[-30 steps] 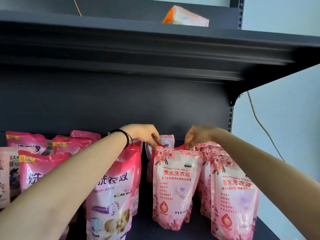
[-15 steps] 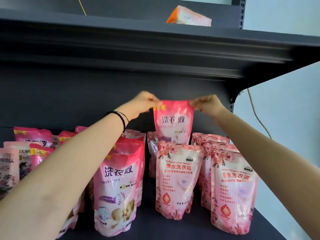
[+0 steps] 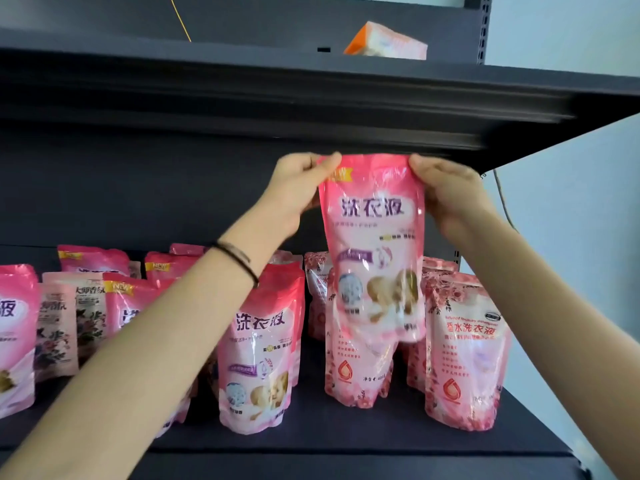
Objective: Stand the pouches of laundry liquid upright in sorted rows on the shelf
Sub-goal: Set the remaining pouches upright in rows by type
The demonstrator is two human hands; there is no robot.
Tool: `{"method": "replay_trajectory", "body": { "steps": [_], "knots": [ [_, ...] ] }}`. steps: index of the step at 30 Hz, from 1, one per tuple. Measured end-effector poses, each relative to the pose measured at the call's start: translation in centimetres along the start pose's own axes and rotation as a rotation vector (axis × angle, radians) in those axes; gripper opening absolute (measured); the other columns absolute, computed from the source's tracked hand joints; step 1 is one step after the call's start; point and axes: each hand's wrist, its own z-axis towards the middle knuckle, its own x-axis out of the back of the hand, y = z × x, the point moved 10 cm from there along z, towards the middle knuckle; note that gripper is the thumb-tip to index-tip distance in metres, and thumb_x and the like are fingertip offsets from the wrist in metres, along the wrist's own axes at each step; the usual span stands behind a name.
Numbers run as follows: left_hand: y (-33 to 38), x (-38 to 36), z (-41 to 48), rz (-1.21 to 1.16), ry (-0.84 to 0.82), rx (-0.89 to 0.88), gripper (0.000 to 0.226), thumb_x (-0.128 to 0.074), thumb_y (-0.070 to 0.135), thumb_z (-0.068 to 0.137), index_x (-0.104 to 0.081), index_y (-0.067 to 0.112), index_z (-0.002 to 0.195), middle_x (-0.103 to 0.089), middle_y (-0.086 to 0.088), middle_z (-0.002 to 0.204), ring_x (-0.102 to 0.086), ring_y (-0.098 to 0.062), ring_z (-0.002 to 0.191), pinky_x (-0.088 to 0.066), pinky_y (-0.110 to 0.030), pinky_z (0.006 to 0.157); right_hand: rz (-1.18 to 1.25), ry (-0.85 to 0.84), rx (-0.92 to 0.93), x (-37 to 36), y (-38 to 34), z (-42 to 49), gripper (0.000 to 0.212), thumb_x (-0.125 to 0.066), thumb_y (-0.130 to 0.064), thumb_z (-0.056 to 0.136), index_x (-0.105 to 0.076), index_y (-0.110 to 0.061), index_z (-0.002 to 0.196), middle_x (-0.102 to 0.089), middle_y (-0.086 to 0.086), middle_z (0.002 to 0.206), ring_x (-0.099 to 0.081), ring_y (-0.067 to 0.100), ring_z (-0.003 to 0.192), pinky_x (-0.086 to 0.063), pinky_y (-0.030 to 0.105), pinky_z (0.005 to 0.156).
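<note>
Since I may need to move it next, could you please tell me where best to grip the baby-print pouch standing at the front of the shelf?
Pinch the baby-print pouch by its flat sealed top edge, coming from above and in front. It stands upright with a bulging body, and other pouches crowd behind it, so the top seam is likely the freest part.

Two hands: left hand at 11 o'clock, right hand at 2. One baby-print pouch aloft; standing baby-print pouches: at least six, 7 to 9 o'clock. Rose-print pouches: at least four, 4 to 6. Pale floral pouches: two, at 8. One orange-white pack at 12
</note>
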Motion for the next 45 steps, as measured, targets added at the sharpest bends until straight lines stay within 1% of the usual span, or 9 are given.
{"method": "replay_trajectory", "body": {
  "steps": [6, 13, 18, 27, 32, 35, 39, 42, 45],
  "knots": [
    [-4.9, 0.6, -7.6, 0.055, 0.019, 0.04, 0.016, -0.065, 0.025, 0.088, -0.068, 0.012, 0.079, -0.068, -0.003, 0.075, -0.063, -0.016, 0.073, -0.051, -0.033, 0.077, -0.011, -0.002, -0.128, 1.9, 5.7, -8.1, 0.011, -0.065, -0.021, 0.089, -0.073, -0.015, 0.087, -0.068, 0.0, 0.067, -0.059, 0.012, 0.058, -0.05, 0.025, 0.057],
    [-10.2, 0.5, -10.5, 0.171, 0.023, 0.083, 0.014, -0.062, 0.018, 0.09, -0.067, 0.005, 0.087, -0.064, 0.0, 0.077, -0.057, 0.007, 0.061, -0.044, -0.004, 0.061, -0.018, 0.08, -0.2, 3.4, 11.4, -11.2, 0.013, -0.065, -0.012, 0.088, -0.071, -0.012, 0.076, -0.07, -0.004, 0.061, -0.062, 0.006, 0.053, -0.053, 0.018, 0.051],
    [-10.9, 0.4, -10.3, 0.267, 0.013, 0.063, 0.009, -0.061, 0.018, 0.091, -0.066, 0.011, 0.093, -0.066, 0.001, 0.087, -0.059, -0.002, 0.078, -0.044, -0.002, 0.066, -0.103, 0.045, -0.203, 3.7, 12.1, -10.7, 0.013, -0.064, -0.011, 0.089, -0.07, -0.009, 0.079, -0.069, 0.0, 0.065, -0.062, 0.009, 0.057, -0.055, 0.018, 0.055],
    [-6.0, -1.4, -4.3, 0.284, -0.181, 0.017, 0.018, -0.069, 0.012, 0.085, -0.067, 0.009, 0.103, -0.067, -0.002, 0.095, -0.064, -0.01, 0.082, -0.055, -0.018, 0.078, -0.723, -0.197, -0.002, 2.9, 7.2, -3.2, 0.01, -0.073, -0.025, 0.083, -0.074, -0.015, 0.081, -0.072, -0.001, 0.079, -0.066, 0.011, 0.072, -0.053, 0.021, 0.073],
    [-8.6, -4.3, -0.4, 0.852, -0.58, 0.061, 0.028, -0.08, 0.029, 0.074, -0.073, 0.014, 0.098, -0.072, 0.005, 0.09, -0.063, -0.004, 0.081, -0.049, -0.021, 0.083, -1.224, -0.671, -0.057, -0.7, 9.6, -0.6, 0.021, -0.078, -0.036, 0.076, -0.075, -0.026, 0.094, -0.071, -0.019, 0.087, -0.063, -0.008, 0.081, -0.044, 0.015, 0.077],
    [-12.1, -4.3, -0.2, 0.981, -0.734, 0.191, 0.029, -0.08, 0.032, 0.073, -0.075, 0.017, 0.097, -0.073, 0.003, 0.09, -0.063, -0.006, 0.082, -0.049, -0.029, 0.091, -1.378, -0.827, -0.15, -0.9, 12.3, -0.3, 0.013, -0.077, -0.036, 0.077, -0.075, -0.026, 0.085, -0.069, -0.021, 0.08, -0.058, -0.008, 0.078, -0.039, 0.021, 0.078],
    [-13.2, -3.7, 1.4, 0.946, -0.657, 0.158, 0.01, -0.081, 0.022, 0.073, -0.075, 0.019, 0.08, -0.072, -0.002, 0.085, -0.061, -0.011, 0.081, -0.05, -0.03, 0.083, -1.363, -0.81, -0.16, -1.3, 13.5, 1.1, 0.014, -0.077, -0.037, 0.077, -0.073, -0.024, 0.079, -0.072, -0.01, 0.084, -0.061, 0.001, 0.079, -0.041, 0.024, 0.08],
    [-13.4, -2.3, 3.7, 0.907, -0.51, 0.151, 0.01, -0.08, 0.02, 0.075, -0.076, 0.015, 0.082, -0.069, 0.004, 0.076, -0.06, -0.009, 0.075, -0.047, -0.021, 0.069, -1.343, -0.674, -0.107, -1.8, 13.4, 3.8, 0.029, -0.078, -0.034, 0.077, -0.075, -0.013, 0.096, -0.073, 0.002, 0.103, -0.064, 0.014, 0.095, -0.045, 0.028, 0.091],
    [-12.5, -1.1, 6.3, 0.908, -0.353, 0.108, 0.016, -0.077, 0.019, 0.078, -0.075, 0.012, 0.092, -0.068, 0.005, 0.082, -0.06, -0.008, 0.081, -0.046, -0.021, 0.075, -1.347, -0.548, -0.079, -2.3, 13.2, 6.9, 0.038, -0.074, -0.033, 0.082, -0.07, -0.011, 0.113, -0.069, 0.005, 0.117, -0.062, 0.021, 0.11, -0.045, 0.033, 0.099]
  ]
}}
